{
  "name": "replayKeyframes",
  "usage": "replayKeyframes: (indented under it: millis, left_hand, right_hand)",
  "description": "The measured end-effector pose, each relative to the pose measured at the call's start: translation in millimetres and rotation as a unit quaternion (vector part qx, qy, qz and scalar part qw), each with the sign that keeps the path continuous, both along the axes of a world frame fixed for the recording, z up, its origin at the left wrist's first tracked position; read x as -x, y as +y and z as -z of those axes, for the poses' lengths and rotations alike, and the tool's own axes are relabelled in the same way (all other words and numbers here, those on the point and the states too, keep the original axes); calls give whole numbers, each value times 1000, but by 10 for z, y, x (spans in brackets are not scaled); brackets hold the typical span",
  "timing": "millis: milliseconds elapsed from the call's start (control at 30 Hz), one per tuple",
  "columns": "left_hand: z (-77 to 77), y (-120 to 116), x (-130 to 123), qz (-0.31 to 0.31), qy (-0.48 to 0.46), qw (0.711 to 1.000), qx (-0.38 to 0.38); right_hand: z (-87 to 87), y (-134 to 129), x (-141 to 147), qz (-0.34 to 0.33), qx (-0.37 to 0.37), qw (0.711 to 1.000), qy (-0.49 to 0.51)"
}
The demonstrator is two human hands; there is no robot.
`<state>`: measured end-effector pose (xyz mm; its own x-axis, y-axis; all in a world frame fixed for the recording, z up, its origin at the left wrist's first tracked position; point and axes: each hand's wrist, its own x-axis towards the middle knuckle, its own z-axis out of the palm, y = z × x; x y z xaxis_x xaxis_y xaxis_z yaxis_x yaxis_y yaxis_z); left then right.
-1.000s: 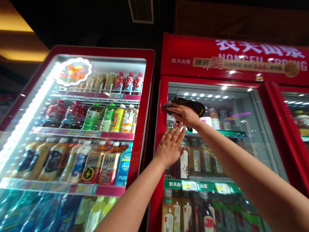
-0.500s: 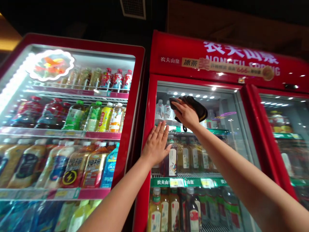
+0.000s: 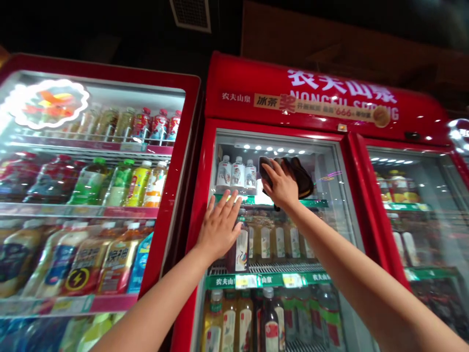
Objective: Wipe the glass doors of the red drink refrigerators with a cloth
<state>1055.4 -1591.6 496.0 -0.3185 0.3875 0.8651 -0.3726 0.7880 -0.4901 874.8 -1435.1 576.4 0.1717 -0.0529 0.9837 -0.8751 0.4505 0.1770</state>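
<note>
My left hand (image 3: 220, 227) lies flat with fingers spread against the left part of a glass door (image 3: 311, 168), beside its red frame. To the right and higher up, my right hand (image 3: 281, 185) presses a dark cloth (image 3: 302, 178) to the same glass, its fingers over the cloth's left part. The cloth bunches out to the right of the hand. Behind the glass, white-labelled bottles (image 3: 237, 173) stand on the top shelf, between the two hands. A dark bottle with a white label (image 3: 242, 247) is below my left hand.
A second red-framed cooler (image 3: 192, 98) with rows of drinks stands at the left. Another glass door (image 3: 421, 181) of the red cooler is at the right. A red header panel (image 3: 234, 80) runs above the doors, and a vent (image 3: 191, 13) is overhead.
The view has shifted, so the coolers and my left hand appear further left. My right hand and the cloth have moved a little to the right across the glass, away from my left hand.
</note>
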Motion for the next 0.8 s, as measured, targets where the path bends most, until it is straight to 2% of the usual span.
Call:
replayKeyframes:
  millis: [100, 167, 300, 367, 433, 500, 567, 633, 700, 800]
  left_hand:
    - [20, 215, 132, 20, -6, 1000, -8]
    - [23, 363, 255, 30, -12, 999, -18]
    - [-15, 650, 534, 44, -17, 998, -31]
    - [-43, 774, 666, 51, -15, 998, -27]
    - [-58, 869, 789, 55, -9, 998, -26]
    - [-51, 927, 903, 53, 1, 998, -39]
    - [-27, 947, 1003, 44, 11, 997, -61]
    - [3, 938, 1080, 28, 12, 997, -69]
    - [27, 918, 1128, 13, 6, 998, -59]
    - [44, 902, 1153, -3, 6, 999, -46]
  right_hand:
    - [194, 86, 96, 11, 57, 998, -28]
    - [269, 110, 99, 18, 19, 999, -23]
    - [113, 252, 133, 67, -87, 994, 7]
    - [45, 368, 217, 91, -74, 993, -3]
    - [86, 461, 317, 100, -30, 993, -47]
    - [197, 510, 400, 100, -3, 991, -89]
    - [271, 539, 461, 102, -14, 991, -91]
    - [239, 592, 525, 102, -52, 992, -57]
    - [132, 689, 621, 98, -82, 992, -23]
    - [65, 854, 814, 90, -42, 994, -33]
